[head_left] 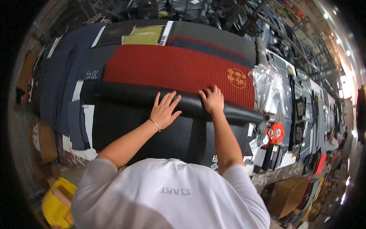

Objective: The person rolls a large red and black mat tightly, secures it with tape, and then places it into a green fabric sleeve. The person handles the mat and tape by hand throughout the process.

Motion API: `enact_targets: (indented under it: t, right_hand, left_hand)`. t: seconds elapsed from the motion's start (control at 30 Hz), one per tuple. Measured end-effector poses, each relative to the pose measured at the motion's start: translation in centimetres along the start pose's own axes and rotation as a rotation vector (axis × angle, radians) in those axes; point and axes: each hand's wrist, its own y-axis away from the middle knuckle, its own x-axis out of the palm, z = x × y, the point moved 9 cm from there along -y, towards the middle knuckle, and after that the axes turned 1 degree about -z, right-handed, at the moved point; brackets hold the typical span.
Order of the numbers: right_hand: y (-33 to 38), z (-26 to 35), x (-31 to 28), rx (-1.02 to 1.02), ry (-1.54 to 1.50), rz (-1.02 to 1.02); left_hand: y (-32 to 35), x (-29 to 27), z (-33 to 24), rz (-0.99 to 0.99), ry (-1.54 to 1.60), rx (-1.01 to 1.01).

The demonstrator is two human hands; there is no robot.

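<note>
A smooth black mat (126, 122) lies before me, its far side curled into a long loose roll (126, 91) running left to right. Flat on the roll's near side, left of the middle, rests my left hand (164, 110), open with fingers spread. My right hand (213, 100) lies over the roll further right, its fingers slightly bent and apart, pressing on the top. Just beyond the roll is a red ribbed mat (164, 63) with a round yellow emblem (237, 78) at its right end. Whether the red and black are one piece, I cannot tell.
Dark ribbed mats (57, 87) are stacked at the left, near a yellow-green piece (143, 36) at the back. Clear plastic wrap (270, 87) and an orange item (276, 133) sit at the right. Cardboard boxes (288, 194) and a yellow bag (57, 206) stand lower down.
</note>
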Motion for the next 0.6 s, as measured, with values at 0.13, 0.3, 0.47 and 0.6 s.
enact_targets:
  t: [0.13,0.3,0.47,0.6]
  right_hand:
    - [-5.5,-0.3,-0.2,-0.090,-0.123,-0.003]
    - [0.5,5.2,-2.9,-0.407,0.085,-0.205]
    - [-4.2,4.6,-0.5,-0.329,0.232,-0.057]
    - [-2.4,3.5,1.0,-0.411,0.295,-0.002]
  left_hand:
    - [-5.2,1.6,3.0,0.085,0.001,0.022]
    - [-11.2,3.0,7.0,-0.047,-0.041,0.122]
    - [-16.6,4.1,10.5,0.209,0.076,-0.017]
    - [-14.1,1.2,4.9,0.288,0.012,-0.086]
